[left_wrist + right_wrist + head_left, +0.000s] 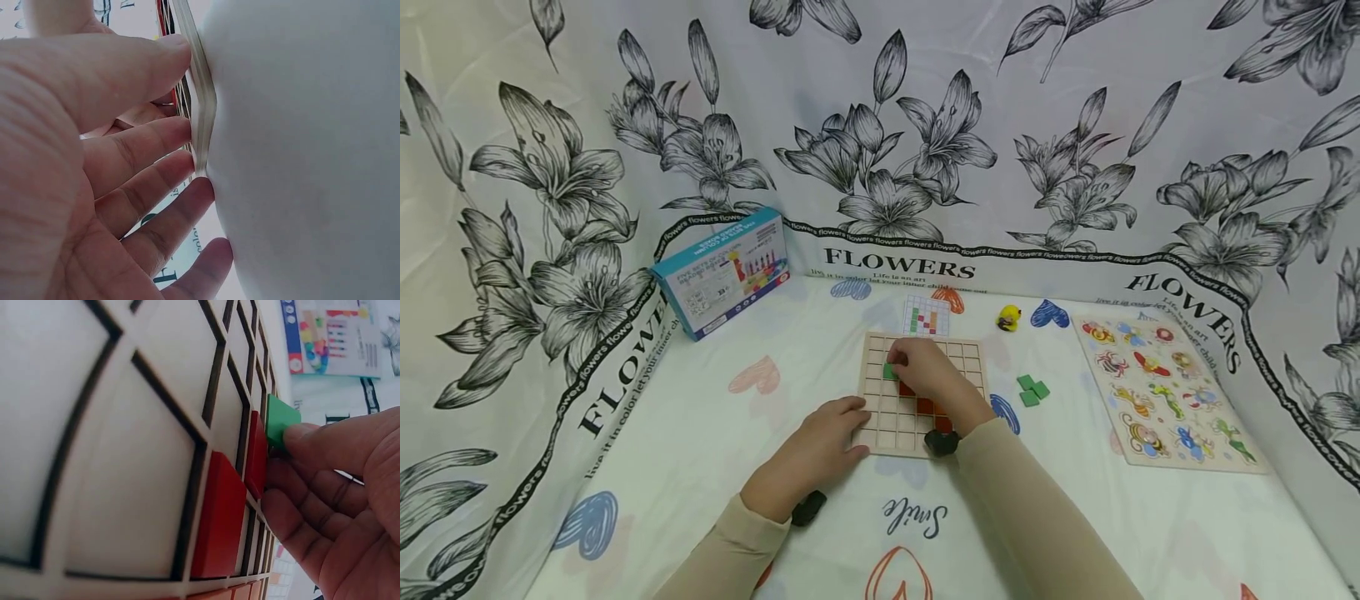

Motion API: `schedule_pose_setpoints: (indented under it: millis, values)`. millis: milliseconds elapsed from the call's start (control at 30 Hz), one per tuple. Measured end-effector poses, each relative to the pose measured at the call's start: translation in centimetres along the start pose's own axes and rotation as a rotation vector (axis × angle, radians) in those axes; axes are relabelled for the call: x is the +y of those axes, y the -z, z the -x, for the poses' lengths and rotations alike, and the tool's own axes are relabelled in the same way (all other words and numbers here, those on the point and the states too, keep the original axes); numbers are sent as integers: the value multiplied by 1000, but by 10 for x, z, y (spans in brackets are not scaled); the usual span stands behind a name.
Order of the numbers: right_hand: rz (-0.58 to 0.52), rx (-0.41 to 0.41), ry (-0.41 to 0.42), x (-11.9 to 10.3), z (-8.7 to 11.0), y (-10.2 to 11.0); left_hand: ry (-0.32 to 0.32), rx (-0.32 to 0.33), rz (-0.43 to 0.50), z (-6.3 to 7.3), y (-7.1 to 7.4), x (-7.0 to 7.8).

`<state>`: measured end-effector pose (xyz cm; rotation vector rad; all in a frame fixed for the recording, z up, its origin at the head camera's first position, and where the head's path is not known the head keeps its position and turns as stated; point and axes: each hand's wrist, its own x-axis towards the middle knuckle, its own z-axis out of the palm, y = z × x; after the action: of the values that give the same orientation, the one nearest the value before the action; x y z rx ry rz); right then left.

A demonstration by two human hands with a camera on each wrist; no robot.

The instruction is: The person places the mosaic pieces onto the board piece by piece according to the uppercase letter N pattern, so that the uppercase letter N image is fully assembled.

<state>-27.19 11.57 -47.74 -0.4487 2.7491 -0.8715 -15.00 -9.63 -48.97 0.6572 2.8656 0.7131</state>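
A wooden grid board [877, 433] with square cells lies flat on the table. At its upper left part, my right hand [927, 372] pinches a green square tile [283, 420] between thumb and fingers. Close to that tile, red tiles [223, 515] sit in the cells, and orange ones show at the bottom of the right wrist view. The forearm partly hides the filled cells in the head view. My left hand [823, 446] rests at the board's left edge, its thumb and fairly straight fingers [169, 215] touching the side.
Several loose green tiles [1032, 391] lie right of the board. Behind it are a pattern card [927, 317] and a yellow toy duck [1008, 317]. A blue and white box [722, 271] stands back left. An insect picture board [1172, 396] lies on the right.
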Motion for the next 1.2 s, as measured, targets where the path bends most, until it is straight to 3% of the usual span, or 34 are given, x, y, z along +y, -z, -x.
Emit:
schedule_pose_setpoints:
  millis: [400,600,733,833,967,1067,1200]
  values:
    - [109,6,-7,-5,0,-3,-24,15,5,0,0,-2]
    - [75,22,26,-2,3,0,-13,8,-6,0,0,-2]
    - [-11,90,18,9,21,19,-1,-5,2,0,0,1]
    - [-62,174,-35,27,42,41,9,-15,11,0,0,2]
    - [-65,266,-150,69,76,67,22,-19,1,0,0,3]
    - [-57,280,-273,106,100,80,29,-14,-9,1,-1,2]
    - [-49,228,-407,141,126,87,43,-11,-4,1,-1,1]
